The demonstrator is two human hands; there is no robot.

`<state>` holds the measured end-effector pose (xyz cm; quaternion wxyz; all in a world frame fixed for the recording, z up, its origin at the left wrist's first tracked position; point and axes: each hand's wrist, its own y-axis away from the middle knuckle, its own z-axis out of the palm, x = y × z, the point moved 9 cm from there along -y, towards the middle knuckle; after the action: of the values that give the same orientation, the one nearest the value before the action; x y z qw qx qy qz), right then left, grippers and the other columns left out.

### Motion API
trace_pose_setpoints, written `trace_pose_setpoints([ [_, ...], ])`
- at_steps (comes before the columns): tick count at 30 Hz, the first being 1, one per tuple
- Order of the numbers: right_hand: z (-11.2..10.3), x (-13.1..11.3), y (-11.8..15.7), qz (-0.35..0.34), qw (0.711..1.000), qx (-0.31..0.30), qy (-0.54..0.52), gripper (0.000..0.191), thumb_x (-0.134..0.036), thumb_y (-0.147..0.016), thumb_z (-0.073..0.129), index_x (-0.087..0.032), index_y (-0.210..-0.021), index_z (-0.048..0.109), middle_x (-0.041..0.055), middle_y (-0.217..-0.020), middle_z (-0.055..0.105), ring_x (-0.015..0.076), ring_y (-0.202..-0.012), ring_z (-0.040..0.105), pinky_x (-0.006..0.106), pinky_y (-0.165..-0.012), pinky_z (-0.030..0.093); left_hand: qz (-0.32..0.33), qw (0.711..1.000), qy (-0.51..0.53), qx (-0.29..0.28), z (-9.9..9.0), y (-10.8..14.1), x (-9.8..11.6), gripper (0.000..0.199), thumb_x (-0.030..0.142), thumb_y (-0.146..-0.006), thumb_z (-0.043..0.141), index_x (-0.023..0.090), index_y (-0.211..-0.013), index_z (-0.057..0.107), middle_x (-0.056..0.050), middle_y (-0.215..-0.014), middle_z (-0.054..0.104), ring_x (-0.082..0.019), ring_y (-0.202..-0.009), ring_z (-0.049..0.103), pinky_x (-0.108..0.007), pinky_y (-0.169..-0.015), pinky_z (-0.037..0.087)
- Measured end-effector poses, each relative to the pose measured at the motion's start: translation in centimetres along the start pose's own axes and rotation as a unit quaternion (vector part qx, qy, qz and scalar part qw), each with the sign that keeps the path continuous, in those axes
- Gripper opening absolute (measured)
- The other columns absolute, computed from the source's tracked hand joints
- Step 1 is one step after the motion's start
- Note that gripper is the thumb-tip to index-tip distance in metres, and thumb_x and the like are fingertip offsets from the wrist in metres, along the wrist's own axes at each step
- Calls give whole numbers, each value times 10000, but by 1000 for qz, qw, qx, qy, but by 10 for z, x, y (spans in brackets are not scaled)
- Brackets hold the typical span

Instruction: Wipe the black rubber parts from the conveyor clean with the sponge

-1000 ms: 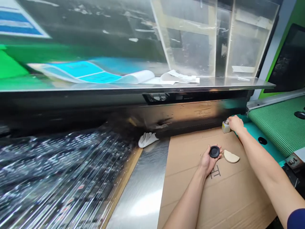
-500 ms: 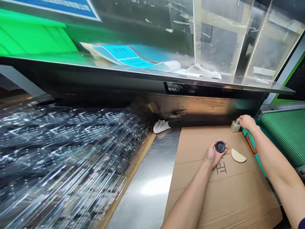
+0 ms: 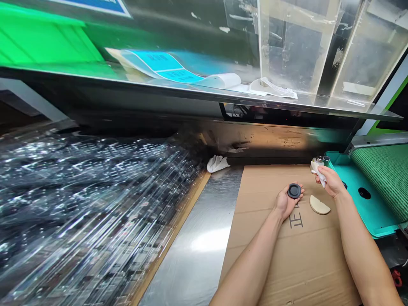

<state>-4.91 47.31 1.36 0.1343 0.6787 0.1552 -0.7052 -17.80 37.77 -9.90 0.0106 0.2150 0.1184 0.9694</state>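
My left hand [image 3: 286, 203] is turned palm up above the cardboard, holding a round black part [image 3: 293, 191] with a recessed centre on its fingers. A crumpled white cloth [image 3: 320, 175] is pinched in my right hand [image 3: 330, 182], whose fingers are closed around it. Just behind the cloth stands a small whitish bottle [image 3: 314, 163] with a metal top, partly covered by it. Between my hands and a little nearer, a cream half-round pad [image 3: 319, 205] lies flat on the cardboard [image 3: 287, 263].
A teal tray [image 3: 378, 223] holding a black part [image 3: 364, 193] sits right of my right forearm, beside a green conveyor belt [image 3: 382, 172]. Clear plastic trays [image 3: 95, 212] fill the left. A white glove-like cloth [image 3: 218, 163] lies on the metal table [image 3: 204, 242]. Labels [image 3: 172, 68] rest on the shelf above.
My right hand has come away from the bottle's top, nearer to me, and now holds the white cloth. The teal tray shows more fully. My left hand still holds the black part.
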Motion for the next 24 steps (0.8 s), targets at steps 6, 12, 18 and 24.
trace_pose_setpoints([
  [6, 28, 30, 34, 22, 998, -47, -22, 419, -555, -797, 695, -181, -968, 612, 59, -917, 688, 111, -597, 556, 204, -476, 369, 11, 1000, -2, -3, 0, -2, 2, 370, 417, -971, 492, 119, -1154, 615, -198, -1108, 698, -260, -926, 694, -311, -680, 510],
  [12, 59, 35, 61, -137, 929, 16, 343, 292, -404, -956, 515, -215, -1106, 680, 74, -1020, 678, 196, -920, 639, 287, -804, 483, 6, 1000, -4, -4, -4, -3, -6, 374, 407, -1003, 429, 137, -1091, 672, -137, -1099, 704, -237, -1014, 662, -358, -867, 531],
  [18, 96, 50, 73, -114, 807, -70, 575, 268, -306, -974, 460, -260, -1118, 680, 66, -1127, 631, 197, -862, 618, 279, -702, 429, -15, 1000, -9, 10, -9, 2, -11, 361, 405, -993, 454, 145, -1118, 671, -158, -1216, 680, -279, -1177, 624, -453, -1058, 465],
  [24, 76, 50, 63, -86, 812, -1, 578, 253, -287, -996, 409, -239, -1155, 601, 65, -1118, 632, 199, -910, 605, 274, -721, 407, 3, 1000, -18, 10, -8, 3, -12, 346, 347, -1001, 443, 135, -1150, 672, -133, -1200, 692, -259, -1207, 613, -435, -1080, 470],
])
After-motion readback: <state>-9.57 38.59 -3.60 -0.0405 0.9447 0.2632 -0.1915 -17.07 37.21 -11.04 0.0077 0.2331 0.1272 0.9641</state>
